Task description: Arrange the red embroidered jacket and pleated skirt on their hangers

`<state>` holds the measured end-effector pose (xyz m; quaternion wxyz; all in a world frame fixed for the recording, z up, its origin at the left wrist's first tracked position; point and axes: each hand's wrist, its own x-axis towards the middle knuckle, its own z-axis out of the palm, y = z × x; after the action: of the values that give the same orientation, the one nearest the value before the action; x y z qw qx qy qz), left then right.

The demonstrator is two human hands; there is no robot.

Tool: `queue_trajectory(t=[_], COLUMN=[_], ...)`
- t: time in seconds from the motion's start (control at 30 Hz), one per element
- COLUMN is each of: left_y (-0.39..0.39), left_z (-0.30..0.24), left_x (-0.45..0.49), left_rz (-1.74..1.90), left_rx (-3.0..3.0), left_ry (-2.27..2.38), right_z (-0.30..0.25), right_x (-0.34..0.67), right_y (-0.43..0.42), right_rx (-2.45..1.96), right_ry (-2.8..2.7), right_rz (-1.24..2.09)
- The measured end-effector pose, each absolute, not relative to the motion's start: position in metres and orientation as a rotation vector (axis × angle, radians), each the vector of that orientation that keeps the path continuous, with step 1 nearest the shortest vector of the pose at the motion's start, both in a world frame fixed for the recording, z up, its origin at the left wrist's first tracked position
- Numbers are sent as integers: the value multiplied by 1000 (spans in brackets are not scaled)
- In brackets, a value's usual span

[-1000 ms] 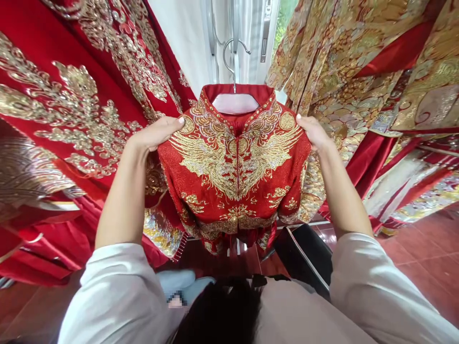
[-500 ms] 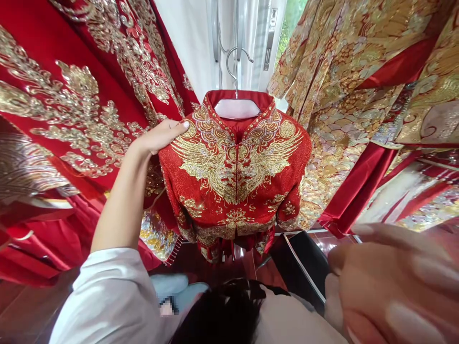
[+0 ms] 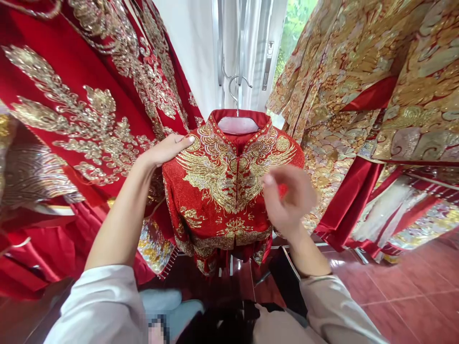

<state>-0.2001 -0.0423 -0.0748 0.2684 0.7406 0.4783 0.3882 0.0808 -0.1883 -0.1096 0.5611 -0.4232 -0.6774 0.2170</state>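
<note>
A red jacket with gold phoenix embroidery [image 3: 229,191] hangs in front of me on a white hanger [image 3: 237,125] with a metal hook. My left hand [image 3: 167,149] grips the jacket's left shoulder, thumb on the front. My right hand [image 3: 289,196] is blurred in front of the jacket's right sleeve, fingers apart and holding nothing.
Red garments with gold embroidery [image 3: 82,110] hang close on the left. Gold and red robes [image 3: 366,95] hang close on the right. A white curtain and window frame [image 3: 251,52] are behind the jacket. Red floor tiles [image 3: 401,291] lie below on the right.
My right hand let go of the jacket's right shoulder, dropped close to the camera, then rose again in front of the right sleeve. My left hand stayed on the left shoulder.
</note>
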Motion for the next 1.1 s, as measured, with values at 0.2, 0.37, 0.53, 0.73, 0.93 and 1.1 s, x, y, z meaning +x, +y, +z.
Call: queue_trajectory(t=[0.2,0.37,0.53,0.73,0.93,1.1], left_y=[-45,-52,-66,-92,-87,-62], left_z=[-75,-74,-82,-128,-150,-127], left_x=[-199,-198,-196,-191,-195,-221], left_rz=[1056,1014,1208,1687,1890,1712], left_rx=[1994,2006,2277,2152,2113,1847], left_ry=[1366,1438,1530,1844,1721,1674], right_z=[-129,-160,-259,-387,-341,-194], right_x=[30,21,25,39,115,182], right_y=[-77,-73,-117,-189,-185,-108], right_rx=[-949,-728,-964,-1301,-1445,-1247], right_ry=[-1353,-1059,-905,-809,-990,-1323], right_rz=[532,887,1131,1205,942,-278])
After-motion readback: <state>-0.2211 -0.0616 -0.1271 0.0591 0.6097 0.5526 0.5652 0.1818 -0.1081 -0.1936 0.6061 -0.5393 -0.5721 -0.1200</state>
